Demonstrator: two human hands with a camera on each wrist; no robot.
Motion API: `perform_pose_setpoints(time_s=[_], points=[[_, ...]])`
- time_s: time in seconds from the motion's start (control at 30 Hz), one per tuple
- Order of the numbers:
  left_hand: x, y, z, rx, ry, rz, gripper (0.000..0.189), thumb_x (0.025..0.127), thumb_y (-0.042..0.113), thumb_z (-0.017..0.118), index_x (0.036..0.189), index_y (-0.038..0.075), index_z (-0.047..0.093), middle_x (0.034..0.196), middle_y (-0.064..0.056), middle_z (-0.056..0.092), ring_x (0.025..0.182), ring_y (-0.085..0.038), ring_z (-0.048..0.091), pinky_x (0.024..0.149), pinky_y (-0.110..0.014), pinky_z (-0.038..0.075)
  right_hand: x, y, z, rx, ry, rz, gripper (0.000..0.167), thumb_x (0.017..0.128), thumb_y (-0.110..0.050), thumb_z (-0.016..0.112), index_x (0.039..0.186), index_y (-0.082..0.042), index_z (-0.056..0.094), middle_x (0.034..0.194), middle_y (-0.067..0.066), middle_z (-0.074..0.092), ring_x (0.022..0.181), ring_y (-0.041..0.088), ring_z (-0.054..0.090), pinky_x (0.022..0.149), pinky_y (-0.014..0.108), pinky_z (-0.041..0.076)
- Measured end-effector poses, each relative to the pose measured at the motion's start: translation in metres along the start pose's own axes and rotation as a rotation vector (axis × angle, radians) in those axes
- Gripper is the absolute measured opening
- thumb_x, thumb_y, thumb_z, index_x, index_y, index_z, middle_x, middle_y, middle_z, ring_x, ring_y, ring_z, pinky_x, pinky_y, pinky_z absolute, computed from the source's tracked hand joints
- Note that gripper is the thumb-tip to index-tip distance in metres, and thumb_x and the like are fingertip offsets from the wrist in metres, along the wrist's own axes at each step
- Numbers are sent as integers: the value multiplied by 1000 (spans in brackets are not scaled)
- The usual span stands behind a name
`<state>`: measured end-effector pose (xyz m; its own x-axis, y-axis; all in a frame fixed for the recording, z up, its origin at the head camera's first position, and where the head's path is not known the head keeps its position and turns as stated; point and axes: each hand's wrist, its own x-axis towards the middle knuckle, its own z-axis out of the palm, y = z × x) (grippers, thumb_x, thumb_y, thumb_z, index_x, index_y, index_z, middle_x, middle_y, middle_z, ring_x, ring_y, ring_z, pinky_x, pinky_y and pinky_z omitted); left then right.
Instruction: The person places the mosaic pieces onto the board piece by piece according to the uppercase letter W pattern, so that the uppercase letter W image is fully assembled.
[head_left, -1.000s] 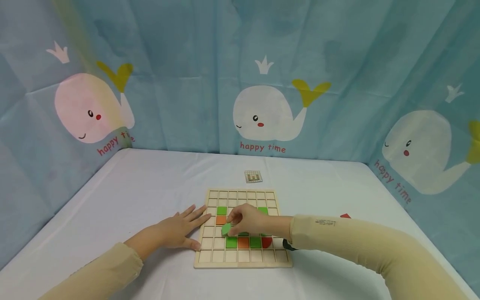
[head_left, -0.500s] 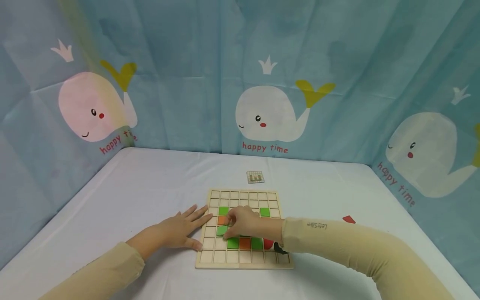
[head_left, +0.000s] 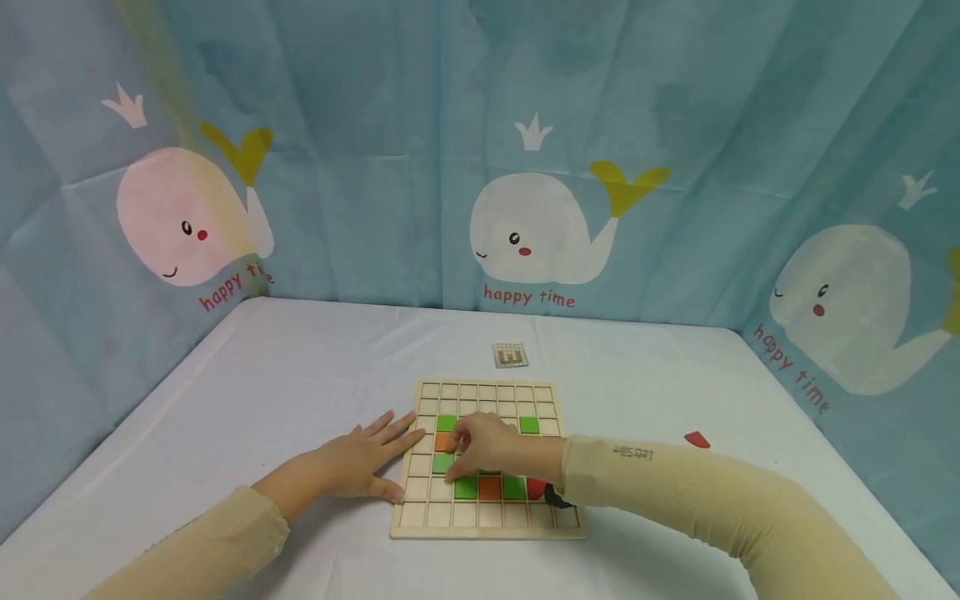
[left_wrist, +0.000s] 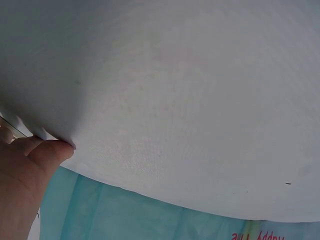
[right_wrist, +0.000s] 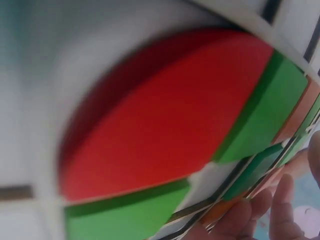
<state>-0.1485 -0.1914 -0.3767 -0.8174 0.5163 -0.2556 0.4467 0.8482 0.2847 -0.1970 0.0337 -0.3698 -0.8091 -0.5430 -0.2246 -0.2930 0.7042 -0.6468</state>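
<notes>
A wooden grid board [head_left: 416, 517] lies on the table with coloured tiles in its cells. My right hand [head_left: 491, 442] bends over its middle, thumb and fingertips pinching a green square tile [head_left: 441, 463] at a left-side cell. Just beyond that tile sit an orange tile [head_left: 442, 442] and another green tile [head_left: 446, 423]. My left hand [head_left: 352, 460] is spread flat, its fingertips and thumb at the board's left edge. In the right wrist view, a red quarter-round tile [right_wrist: 165, 120] fills the foreground, with my fingers [right_wrist: 235, 217] low at the right. The right hand covers some cells.
Beyond the board lies a small pattern card [head_left: 510, 355]. A loose red piece [head_left: 697, 439] rests on the white tablecloth [head_left: 322, 358] at the right, past the right sleeve [head_left: 660, 479]. A blue whale-print curtain [head_left: 352, 225] closes off the back and sides.
My right hand has moved slightly left and lowered the green tile, tilted at first, into the left-side cell, where it now lies flat. The left hand stays at the board's edge.
</notes>
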Motion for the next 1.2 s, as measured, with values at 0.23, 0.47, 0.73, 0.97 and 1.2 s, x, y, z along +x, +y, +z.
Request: perform_pose_setpoints(time_s=[0.23, 0.47, 0.73, 0.97, 1.2], points=[[0, 1, 1, 0, 1, -11, 92, 83, 60, 60, 153, 10, 29, 160, -14, 15, 143, -44, 15, 103, -68, 27, -2, 7, -8, 198, -67, -35, 17, 77, -4, 82, 86, -6, 67, 70, 3, 56, 63, 14, 51, 57, 25, 41], [1, 2, 0, -1, -6, -25, 92, 83, 60, 61, 153, 11, 29, 161, -13, 15, 144, -43, 14, 104, -67, 27, -5, 15, -14, 223, -44, -45, 15, 78, -3, 81, 88, -6, 69, 73, 1, 55, 67, 13, 49, 59, 24, 41], [2, 1, 1, 8, -7, -28, 93, 83, 61, 62, 154, 11, 28, 161, -13, 14, 144, -44, 14, 104, -68, 27, -23, 33, -46, 293, 21, -63, 19, 83, -7, 76, 100, -2, 69, 87, 6, 54, 73, 17, 46, 59, 26, 42], [3, 0, 1, -3, 2, -19, 93, 82, 59, 63, 153, 11, 29, 161, -13, 14, 144, -45, 14, 104, -68, 25, -50, 53, -82, 322, 139, -11, 25, 86, -8, 74, 107, 3, 67, 90, 6, 56, 79, 20, 50, 74, 38, 49], [1, 1, -1, -20, -9, -23, 93, 82, 58, 63, 153, 10, 29, 161, -14, 14, 144, -45, 12, 105, -68, 23, -64, 72, -97, 323, 205, 54, 28, 87, -10, 73, 110, 3, 65, 95, 7, 57, 87, 21, 51, 82, 43, 49]])
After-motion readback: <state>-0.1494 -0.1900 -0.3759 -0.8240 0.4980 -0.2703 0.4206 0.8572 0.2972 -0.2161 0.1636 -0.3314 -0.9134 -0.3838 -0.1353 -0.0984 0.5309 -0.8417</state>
